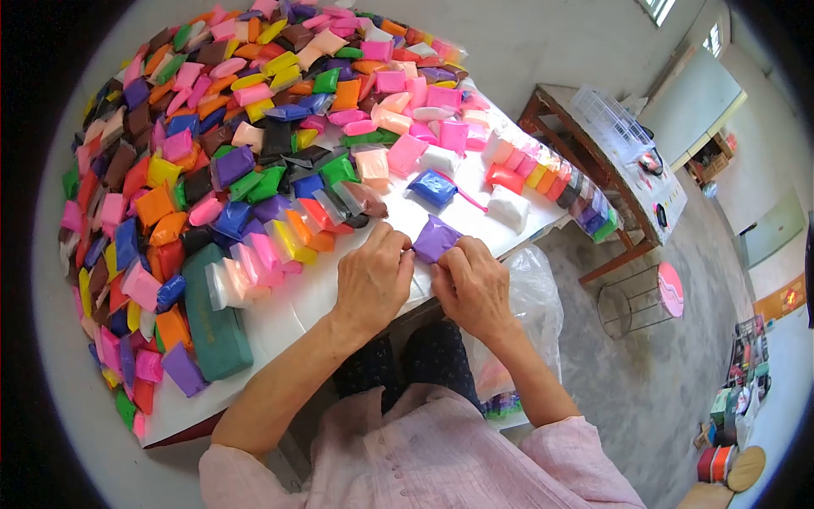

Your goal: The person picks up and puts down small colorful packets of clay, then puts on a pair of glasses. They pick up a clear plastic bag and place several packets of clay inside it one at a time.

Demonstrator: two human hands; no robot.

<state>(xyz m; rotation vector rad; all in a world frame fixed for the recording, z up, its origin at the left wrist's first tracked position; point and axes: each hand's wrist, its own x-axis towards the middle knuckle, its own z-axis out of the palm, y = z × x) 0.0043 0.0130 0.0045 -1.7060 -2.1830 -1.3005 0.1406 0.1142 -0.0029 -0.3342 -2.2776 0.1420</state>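
Observation:
A small purple packet, apparently sealed in clear film, is pinched between my two hands above the table's front edge. My left hand grips its left side, fingers curled closed. On its lower right, my right hand closes thumb and fingers over the edge. Just beyond lie a blue packet and a white packet on the white tabletop. A row of packets in several colours, including a yellow packet, stands left of my left hand.
A large heap of coloured packets covers the table's left and back. A dark green box sits at its front. Another packet row lines the right edge. A clear plastic bag hangs below. Rightward are a stool and a wooden table.

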